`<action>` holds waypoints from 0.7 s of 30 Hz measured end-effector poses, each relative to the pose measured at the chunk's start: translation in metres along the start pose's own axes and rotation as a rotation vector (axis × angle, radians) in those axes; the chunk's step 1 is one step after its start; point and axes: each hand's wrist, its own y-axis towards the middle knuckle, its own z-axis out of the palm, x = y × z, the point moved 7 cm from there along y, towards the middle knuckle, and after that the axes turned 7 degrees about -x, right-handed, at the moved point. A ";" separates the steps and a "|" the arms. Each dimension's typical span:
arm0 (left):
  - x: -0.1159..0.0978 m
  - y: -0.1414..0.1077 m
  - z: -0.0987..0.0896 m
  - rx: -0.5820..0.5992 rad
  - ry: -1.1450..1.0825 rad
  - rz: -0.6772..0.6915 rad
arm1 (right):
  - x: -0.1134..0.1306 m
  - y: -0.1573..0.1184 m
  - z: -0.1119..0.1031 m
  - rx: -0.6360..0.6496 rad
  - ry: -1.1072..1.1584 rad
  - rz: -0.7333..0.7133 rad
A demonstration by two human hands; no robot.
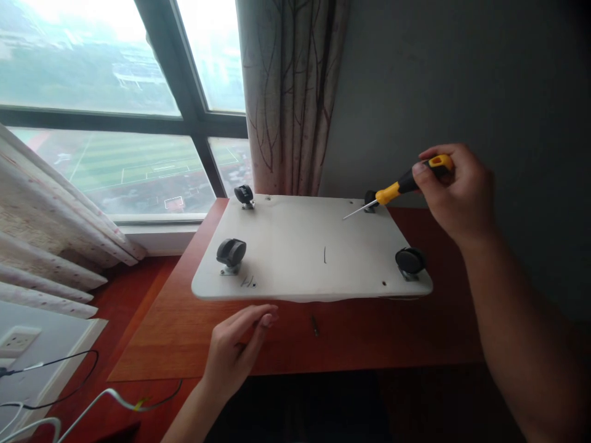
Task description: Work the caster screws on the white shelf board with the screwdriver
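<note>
My right hand (462, 191) grips a yellow-and-black screwdriver (401, 184). Its thin metal shaft slants down to the left, with the tip over the far right part of a white board (295, 246). Black caster wheels stand up near the board's corners: one at near left (231, 253), one at far left (244, 195), one at near right (410, 263), and one at far right (370, 198), partly behind the screwdriver. Just in front of the board's near edge, my left hand (235, 344) has thumb and fingertips pinched together. Whatever lies between them, if anything, is too small to make out.
The board rests on a reddish-brown wooden table (175, 332). A small dark screw-like piece (314, 325) lies before the board. Curtains (290, 92) and a window (138, 166) stand behind. Cables (106, 397) and a wall socket (19, 340) are at lower left.
</note>
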 end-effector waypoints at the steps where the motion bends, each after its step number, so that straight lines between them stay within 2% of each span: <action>1: -0.006 0.004 0.001 -0.002 -0.012 0.028 | -0.011 0.009 0.003 -0.008 -0.055 -0.013; 5: -0.034 0.024 0.015 0.015 -0.085 0.160 | -0.051 0.038 0.021 -0.014 -0.192 0.005; 9: -0.051 0.039 0.033 0.052 -0.138 0.244 | -0.075 0.050 0.040 -0.014 -0.202 0.038; 12: -0.056 0.047 0.040 0.063 -0.107 0.297 | -0.084 0.055 0.052 -0.002 -0.209 0.044; 15: -0.056 0.054 0.037 0.033 0.019 0.347 | -0.087 0.058 0.060 0.012 -0.216 0.046; 21: -0.048 0.067 0.038 0.057 0.222 0.358 | -0.087 0.061 0.067 0.022 -0.238 0.018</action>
